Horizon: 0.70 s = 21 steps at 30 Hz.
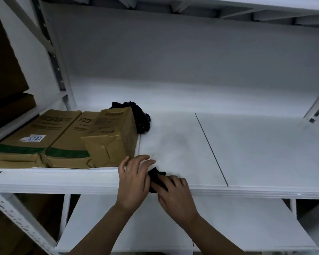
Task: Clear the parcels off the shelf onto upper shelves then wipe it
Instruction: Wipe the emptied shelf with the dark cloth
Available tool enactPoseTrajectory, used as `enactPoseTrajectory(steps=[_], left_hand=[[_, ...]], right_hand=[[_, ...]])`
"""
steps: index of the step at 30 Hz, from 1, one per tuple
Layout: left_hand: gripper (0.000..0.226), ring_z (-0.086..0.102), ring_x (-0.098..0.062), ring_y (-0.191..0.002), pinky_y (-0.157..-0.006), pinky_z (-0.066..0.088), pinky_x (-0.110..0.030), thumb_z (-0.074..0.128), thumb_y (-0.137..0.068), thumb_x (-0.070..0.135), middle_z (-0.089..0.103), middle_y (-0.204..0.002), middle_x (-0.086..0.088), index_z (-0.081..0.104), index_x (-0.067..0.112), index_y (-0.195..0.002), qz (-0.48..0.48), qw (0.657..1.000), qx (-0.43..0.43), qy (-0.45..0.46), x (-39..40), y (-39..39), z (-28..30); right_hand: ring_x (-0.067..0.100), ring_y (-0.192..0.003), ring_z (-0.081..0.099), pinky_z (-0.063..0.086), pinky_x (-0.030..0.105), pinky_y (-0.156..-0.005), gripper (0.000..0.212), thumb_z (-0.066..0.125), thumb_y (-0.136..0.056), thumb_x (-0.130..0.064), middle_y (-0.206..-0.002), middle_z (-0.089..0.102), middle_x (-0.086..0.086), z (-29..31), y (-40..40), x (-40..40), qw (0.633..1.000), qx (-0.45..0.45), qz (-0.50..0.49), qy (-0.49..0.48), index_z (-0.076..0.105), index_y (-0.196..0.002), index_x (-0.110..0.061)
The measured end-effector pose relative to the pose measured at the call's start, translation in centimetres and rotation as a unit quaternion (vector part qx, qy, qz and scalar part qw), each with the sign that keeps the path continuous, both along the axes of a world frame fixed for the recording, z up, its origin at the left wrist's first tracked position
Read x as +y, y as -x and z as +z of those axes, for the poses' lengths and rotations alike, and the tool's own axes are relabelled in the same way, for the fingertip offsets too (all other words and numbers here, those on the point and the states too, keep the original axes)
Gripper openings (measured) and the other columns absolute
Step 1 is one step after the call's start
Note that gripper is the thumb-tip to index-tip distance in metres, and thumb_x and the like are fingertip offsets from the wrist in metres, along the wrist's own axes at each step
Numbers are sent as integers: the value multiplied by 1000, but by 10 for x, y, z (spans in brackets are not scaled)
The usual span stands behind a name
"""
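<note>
A small black cloth (156,178) lies at the front edge of the white shelf (256,144). My right hand (175,194) grips it from the right, fingers curled over the fabric. My left hand (133,178) sits beside it on the left with fingers spread and relaxed, touching the cloth's edge. Three brown cardboard parcels (63,142) stand on the left part of the shelf; the rightmost one (110,137) is dented. Behind them lies a crumpled black bag or cloth (142,116), partly hidden.
A dark seam (211,150) runs across the shelf board right of my hands. A lower white shelf (228,227) shows beneath. White uprights (53,57) frame the left side, with dark boxes (4,70) on the neighbouring rack. The upper shelf's underside (228,10) is overhead.
</note>
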<state>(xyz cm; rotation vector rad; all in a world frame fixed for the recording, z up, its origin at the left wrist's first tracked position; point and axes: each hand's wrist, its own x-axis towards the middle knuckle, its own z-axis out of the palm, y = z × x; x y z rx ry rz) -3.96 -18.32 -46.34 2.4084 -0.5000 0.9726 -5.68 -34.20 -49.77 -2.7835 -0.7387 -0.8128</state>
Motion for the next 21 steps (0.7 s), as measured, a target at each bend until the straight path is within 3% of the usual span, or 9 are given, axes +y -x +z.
enactPoseTrajectory(steps=[7, 15, 21], left_hand=[[39, 52, -16, -115, -108, 28, -46, 35, -84, 9, 59, -119, -1, 51, 24, -116, -55, 998, 3, 1, -44, -2, -1], [39, 54, -13, -112, -111, 25, -44, 37, -83, 8, 58, -120, 1, 56, 23, -114, -94, 995, 2, -12, -89, -5, -9], [39, 55, -13, -112, -111, 24, -44, 38, -83, 8, 57, -120, 1, 58, 22, -114, -101, 995, 4, -10, -102, -5, -8]], right_hand=[[16, -96, 55, 42, 30, -79, 49, 49, -78, -20, -123, 61, -7, -6, 14, -68, 997, -16, -68, -14, 58, -124, -34], [19, -100, 53, 37, 32, -77, 45, 46, -80, -23, -118, 64, -2, -4, 30, -153, 985, -25, -172, -20, 63, -122, -30], [22, -96, 61, 34, 33, -88, 43, 41, -84, -22, -116, 66, -2, 3, 22, -173, 963, -4, -263, -62, 66, -118, -24]])
